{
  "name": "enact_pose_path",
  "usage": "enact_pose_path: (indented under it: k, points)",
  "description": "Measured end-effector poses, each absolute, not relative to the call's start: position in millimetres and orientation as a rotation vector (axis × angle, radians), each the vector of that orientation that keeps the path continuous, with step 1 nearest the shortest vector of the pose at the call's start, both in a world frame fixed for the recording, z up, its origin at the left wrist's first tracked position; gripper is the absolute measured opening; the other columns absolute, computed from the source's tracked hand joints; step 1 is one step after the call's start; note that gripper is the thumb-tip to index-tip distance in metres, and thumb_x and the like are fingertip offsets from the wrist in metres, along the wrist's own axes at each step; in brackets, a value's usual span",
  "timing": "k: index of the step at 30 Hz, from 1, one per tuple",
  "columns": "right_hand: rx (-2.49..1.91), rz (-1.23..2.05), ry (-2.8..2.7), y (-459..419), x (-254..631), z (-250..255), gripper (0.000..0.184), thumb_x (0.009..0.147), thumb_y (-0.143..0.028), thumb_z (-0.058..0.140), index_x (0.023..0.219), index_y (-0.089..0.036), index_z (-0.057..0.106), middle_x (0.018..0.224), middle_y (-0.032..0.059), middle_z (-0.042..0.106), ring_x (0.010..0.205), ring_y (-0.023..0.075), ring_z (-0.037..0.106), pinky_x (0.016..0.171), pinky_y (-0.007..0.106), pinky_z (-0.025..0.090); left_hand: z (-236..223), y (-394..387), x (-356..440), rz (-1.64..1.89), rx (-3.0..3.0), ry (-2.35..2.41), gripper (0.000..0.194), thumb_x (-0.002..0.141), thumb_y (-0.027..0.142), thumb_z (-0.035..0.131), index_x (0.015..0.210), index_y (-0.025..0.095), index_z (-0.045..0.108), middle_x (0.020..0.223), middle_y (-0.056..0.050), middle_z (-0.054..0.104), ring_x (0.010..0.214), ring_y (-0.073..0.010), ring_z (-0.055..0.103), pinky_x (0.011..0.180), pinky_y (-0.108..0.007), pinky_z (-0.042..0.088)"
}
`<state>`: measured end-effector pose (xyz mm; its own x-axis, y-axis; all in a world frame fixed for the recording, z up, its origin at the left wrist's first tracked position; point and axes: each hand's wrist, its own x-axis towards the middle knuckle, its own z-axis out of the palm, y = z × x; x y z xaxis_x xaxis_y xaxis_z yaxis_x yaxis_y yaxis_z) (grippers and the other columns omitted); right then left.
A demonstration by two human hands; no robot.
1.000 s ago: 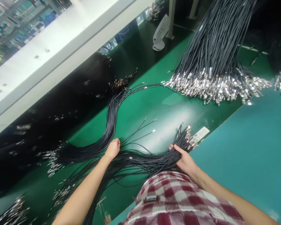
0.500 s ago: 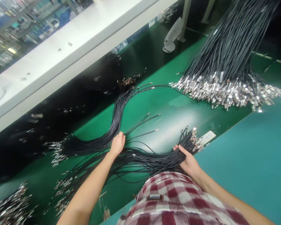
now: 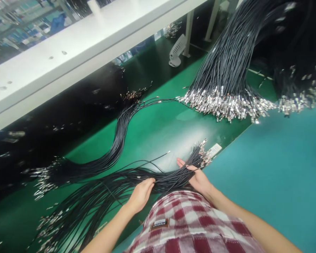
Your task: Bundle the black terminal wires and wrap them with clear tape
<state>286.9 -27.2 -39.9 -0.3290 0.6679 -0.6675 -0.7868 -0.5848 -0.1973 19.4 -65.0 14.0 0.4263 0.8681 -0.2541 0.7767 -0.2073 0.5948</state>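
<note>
A bundle of thin black cables (image 3: 171,179) with small metal terminals on its ends lies in front of me, fanning out loosely to the lower left. My right hand (image 3: 197,177) cradles it near its right end; the fingertips stick out on the far side and cables cross over them. My left hand (image 3: 142,193) is at the near middle of the same bundle, fingers drawn together on some of its cables; the exact grip is partly hidden. One loose cable with a metal tip (image 3: 169,152) juts out over the green surface.
Behind lies a second, curved cable bundle (image 3: 118,137). A thick mass of cables (image 3: 226,63) with silvery terminals hangs at the upper right. A pale label (image 3: 215,149) sits by the right-hand ends. A white rail (image 3: 76,52) crosses the upper left, and a grey-white slotted object (image 3: 177,49) stands behind.
My left hand has come down from the loose cables onto the near bundle, and those cables no longer rise from it. My right hand still supports the bundle. The view has shifted right.
</note>
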Motion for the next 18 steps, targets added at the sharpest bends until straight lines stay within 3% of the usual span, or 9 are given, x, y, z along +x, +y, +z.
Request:
enact_pose_path:
  k: [4,10,13,18]
  points:
    - [-0.943,1.937,0.188,-31,286,-37,0.039,0.058,-0.007,0.072,0.095,-0.02,0.072,0.1,0.0029,0.075,0.109,0.0238,0.064,0.101,0.039,0.048,13,-63,22,0.18,1.89,1.465,0.028,0.1,0.033,0.032,0.104,0.022,0.058,0.094,-0.005,0.069,0.084,-0.0173,0.066,0.078,-0.03,0.052]
    - [-0.908,1.854,0.084,-33,286,-35,0.053,0.05,0.004,0.071,0.095,-0.024,0.071,0.093,-0.0013,0.076,0.104,0.0229,0.067,0.095,0.037,0.052,19,-49,26,0.186,1.86,1.466,0.031,0.101,0.035,0.028,0.098,0.021,0.056,0.086,-0.003,0.064,0.077,-0.0159,0.061,0.073,-0.028,0.047]
    - [-0.922,1.868,0.112,-34,287,-33,0.048,0.057,-0.003,0.078,0.098,-0.024,0.071,0.096,-0.0002,0.075,0.103,0.022,0.067,0.091,0.036,0.054,22,-48,26,0.101,2.012,1.389,0.033,0.101,0.033,0.027,0.097,0.021,0.058,0.088,-0.005,0.064,0.081,-0.017,0.06,0.077,-0.03,0.046]
    - [-1.013,1.833,0.226,-33,286,-36,0.04,0.058,-0.014,0.086,0.095,-0.022,0.07,0.086,0.0005,0.074,0.088,0.0196,0.07,0.082,0.031,0.058,18,-30,29,-0.002,2.211,1.225,0.038,0.101,0.034,0.032,0.076,0.019,0.057,0.076,-0.003,0.058,0.078,-0.0174,0.055,0.08,-0.033,0.043]
